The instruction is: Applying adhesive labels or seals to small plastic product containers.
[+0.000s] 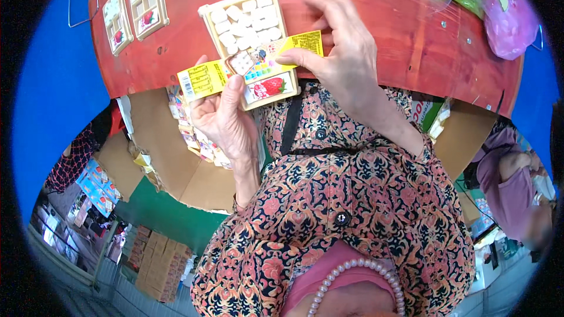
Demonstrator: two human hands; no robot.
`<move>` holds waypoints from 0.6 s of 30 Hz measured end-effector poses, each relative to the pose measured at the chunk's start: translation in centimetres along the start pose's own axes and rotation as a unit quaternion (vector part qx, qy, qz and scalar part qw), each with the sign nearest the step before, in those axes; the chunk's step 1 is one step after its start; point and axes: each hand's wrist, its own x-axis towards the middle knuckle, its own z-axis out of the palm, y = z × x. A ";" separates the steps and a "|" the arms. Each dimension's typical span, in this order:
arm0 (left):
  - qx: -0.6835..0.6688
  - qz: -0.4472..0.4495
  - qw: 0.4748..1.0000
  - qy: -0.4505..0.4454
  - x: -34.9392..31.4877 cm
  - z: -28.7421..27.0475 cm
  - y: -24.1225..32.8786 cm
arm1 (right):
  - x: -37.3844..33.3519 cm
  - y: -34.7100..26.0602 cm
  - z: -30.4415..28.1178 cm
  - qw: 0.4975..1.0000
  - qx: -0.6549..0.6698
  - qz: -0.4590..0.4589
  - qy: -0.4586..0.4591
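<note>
A cream plastic tray (291,85) tilts slightly at the near edge of the red table. Its large far compartment holds several small white pieces (244,23), and a packet with a strawberry picture (267,88) lies in the near one. Across the tray's middle runs a yellow printed card sleeve (202,80), both ends sticking out past the sides. My left hand (226,120) grips the tray's near left corner, thumb on top and fingers underneath. With its thumb touching the sleeve's right part, my right hand (349,53) has its other fingers apart; their tips are blurred.
Several similar trays (147,3) lie at the table's far left. Clear and pink plastic bags (508,32) rest at the far right. Below the table edge, an open cardboard box (167,135) holds printed pieces. Another person (508,182) is at the right, beside more cardboard.
</note>
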 end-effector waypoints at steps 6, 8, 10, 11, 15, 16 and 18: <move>-0.010 0.028 0.999 -0.018 -0.1 2.2 0.4 | -0.1 -0.9 -1.7 0.987 -0.139 -0.056 0.054; -0.014 0.035 0.999 -0.018 -0.2 2.8 0.4 | -0.5 -0.7 -1.7 0.989 -0.142 -0.031 0.022; 0.007 0.058 0.998 -0.030 -0.3 3.1 0.6 | -0.6 -0.4 -1.1 0.996 0.063 0.055 -0.024; 0.008 0.058 0.998 -0.031 -0.5 3.3 0.8 | -0.6 -0.6 -1.6 0.980 0.123 0.111 -0.110; 0.011 0.040 0.997 -0.064 -0.7 3.8 1.1 | 0.0 0.1 -2.1 0.785 0.515 0.283 -0.194; 0.014 0.027 0.997 -0.073 -0.6 3.9 1.1 | 0.1 0.5 -2.5 0.785 0.515 0.282 -0.196; 0.008 0.017 0.996 -0.087 -0.8 4.2 1.0 | 0.3 1.2 -3.1 0.783 0.504 0.292 -0.216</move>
